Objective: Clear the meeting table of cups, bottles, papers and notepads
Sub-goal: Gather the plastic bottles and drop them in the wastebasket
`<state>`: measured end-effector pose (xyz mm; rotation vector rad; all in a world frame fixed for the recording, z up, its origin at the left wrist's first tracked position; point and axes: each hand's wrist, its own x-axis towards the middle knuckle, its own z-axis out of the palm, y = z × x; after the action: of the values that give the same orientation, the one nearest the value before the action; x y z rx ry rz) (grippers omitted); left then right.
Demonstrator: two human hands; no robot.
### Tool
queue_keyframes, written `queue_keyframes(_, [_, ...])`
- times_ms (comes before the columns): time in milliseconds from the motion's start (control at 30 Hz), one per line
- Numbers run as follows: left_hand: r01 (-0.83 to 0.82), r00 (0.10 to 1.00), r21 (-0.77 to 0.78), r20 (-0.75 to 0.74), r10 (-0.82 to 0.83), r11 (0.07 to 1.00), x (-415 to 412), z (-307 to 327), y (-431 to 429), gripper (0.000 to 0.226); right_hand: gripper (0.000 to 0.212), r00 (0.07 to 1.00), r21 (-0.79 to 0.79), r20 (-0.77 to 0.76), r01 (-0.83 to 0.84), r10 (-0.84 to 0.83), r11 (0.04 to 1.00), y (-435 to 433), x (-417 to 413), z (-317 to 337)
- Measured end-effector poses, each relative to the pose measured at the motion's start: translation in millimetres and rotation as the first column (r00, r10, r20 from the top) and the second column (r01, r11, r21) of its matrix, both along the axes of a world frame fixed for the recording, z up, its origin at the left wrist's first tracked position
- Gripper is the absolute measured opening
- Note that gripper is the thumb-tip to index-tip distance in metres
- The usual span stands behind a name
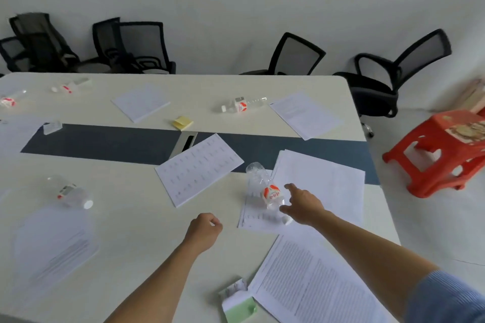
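Observation:
A crushed clear bottle (pixel 265 189) with a red-and-white label lies on loose papers (pixel 328 178) at the right of the white meeting table (pixel 136 217). My right hand (pixel 304 204) reaches just right of it, thumb and forefinger spread apart beside its lower half. My left hand (pixel 204 228) hovers over bare tabletop as a curled fist holding nothing. More bottles lie at the left (pixel 70 193), far middle (pixel 240 105) and far left (pixel 64 88). Printed sheets (pixel 199 168) (pixel 315 283), yellow sticky notes (pixel 183 122) and a green notepad (pixel 238 301) also lie about.
Black mesh office chairs (pixel 296 56) stand along the far side and right corner (pixel 380 78). A red plastic stool (pixel 441 155) sits on the floor to the right. A dark strip (pixel 105 141) with a cable hatch (pixel 186 142) runs across the table's middle.

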<state>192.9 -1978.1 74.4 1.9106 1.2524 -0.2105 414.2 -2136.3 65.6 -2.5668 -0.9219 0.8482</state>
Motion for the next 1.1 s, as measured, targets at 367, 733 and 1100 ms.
queue_keyframes(367, [0.207, 0.978, 0.048, -0.014, -0.206, 0.977, 87.9, -31.2, 185.0, 0.014, 0.112, 0.983, -0.207, 0.058, 0.181, -0.173, 0.961, 117.2, 28.2, -70.2])
queue_keyframes(733, [0.324, 0.942, 0.265, -0.003, -0.335, 0.908, 242.3, -64.4, 329.0, 0.038, 0.093, 0.864, 0.006, 0.07, 0.499, -0.498, 0.866, 257.4, 163.8, -73.6])
queue_keyframes(1100, [0.331, 0.92, 0.451, 0.043, -0.39, 0.829, 392.7, -127.2, 411.3, 0.07, 0.096, 0.865, -0.026, 0.142, 0.489, -0.481, 0.872, 263.9, 178.1, -126.6])
